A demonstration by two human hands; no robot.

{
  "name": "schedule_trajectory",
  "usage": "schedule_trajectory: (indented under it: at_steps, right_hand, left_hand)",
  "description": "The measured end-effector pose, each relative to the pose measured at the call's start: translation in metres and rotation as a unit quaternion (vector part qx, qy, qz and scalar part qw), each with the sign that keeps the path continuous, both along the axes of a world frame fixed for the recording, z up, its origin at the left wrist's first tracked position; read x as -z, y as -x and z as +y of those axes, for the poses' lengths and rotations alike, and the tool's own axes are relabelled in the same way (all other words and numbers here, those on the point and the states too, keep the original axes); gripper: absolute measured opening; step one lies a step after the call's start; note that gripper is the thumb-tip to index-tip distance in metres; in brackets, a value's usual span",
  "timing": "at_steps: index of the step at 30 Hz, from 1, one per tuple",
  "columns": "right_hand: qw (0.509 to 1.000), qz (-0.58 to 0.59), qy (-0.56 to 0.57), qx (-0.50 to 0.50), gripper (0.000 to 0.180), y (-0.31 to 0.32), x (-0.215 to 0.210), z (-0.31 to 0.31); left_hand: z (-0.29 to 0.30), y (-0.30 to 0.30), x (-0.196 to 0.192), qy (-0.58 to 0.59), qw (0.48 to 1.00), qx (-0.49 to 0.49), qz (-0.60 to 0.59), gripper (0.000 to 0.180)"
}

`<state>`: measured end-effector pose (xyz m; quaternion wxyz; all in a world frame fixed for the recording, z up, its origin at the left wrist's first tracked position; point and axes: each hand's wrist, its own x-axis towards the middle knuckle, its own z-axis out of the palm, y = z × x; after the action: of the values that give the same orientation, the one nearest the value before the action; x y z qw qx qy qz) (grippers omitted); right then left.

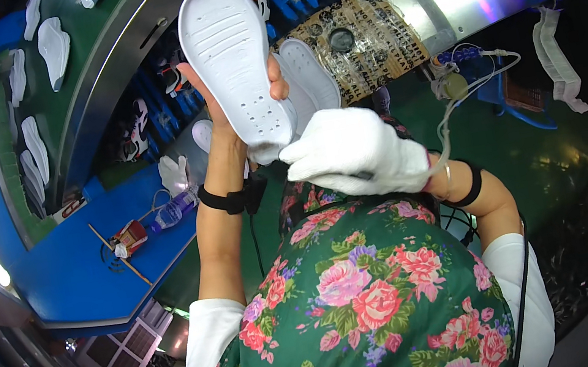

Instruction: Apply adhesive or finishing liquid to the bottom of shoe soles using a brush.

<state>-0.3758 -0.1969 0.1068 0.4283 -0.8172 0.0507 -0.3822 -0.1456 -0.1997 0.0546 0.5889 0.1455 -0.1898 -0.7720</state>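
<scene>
Blue bench (76,264); left hand (221,110), right hand (358,150) grip 2 white soles (231,55).

Left forearm raised steeply, bare, black band at the wrist, white sleeve cover at the elbow. Left hand (235,100) bare, fingers behind what it holds, thumb wrapped over the front edge. Right arm bent sharply at the elbow, black wrist band. Right hand (354,152) in a white glove, fingers curled, touching just below the left.
</scene>
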Motion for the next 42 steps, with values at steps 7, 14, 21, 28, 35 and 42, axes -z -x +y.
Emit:
schedule_trajectory:
  at_steps: [7,14,21,28,35,42]
  right_hand:
    - [0.995,0.025,0.100,0.001,0.021,0.000,-0.005,-0.008]
    - [0.996,-0.013,-0.043,-0.078,0.018,0.003,-0.001,-0.014]
    - [0.976,0.069,-0.198,-0.060,0.011,0.012,-0.010,-0.016]
    - [0.959,-0.012,-0.209,0.192,0.016,0.024,-0.015,-0.047]
    - [0.985,0.018,-0.056,0.163,0.017,0.026,-0.012,-0.048]
    - [0.983,-0.032,-0.012,0.181,0.017,0.020,-0.023,-0.037]
  left_hand:
    - [0.000,0.000,0.001,-0.051,0.991,0.102,-0.066,0.113]
    - [-0.004,-0.002,0.010,-0.041,0.977,0.210,-0.019,0.100]
    - [-0.015,-0.004,0.006,-0.076,0.967,0.231,-0.077,0.103]
    - [0.012,0.029,0.019,-0.133,0.974,0.081,0.166,0.069]
    - [0.037,0.023,0.027,-0.197,0.965,0.114,-0.131,0.054]
    - [0.039,0.037,-0.003,-0.254,0.956,-0.052,0.135,0.075]
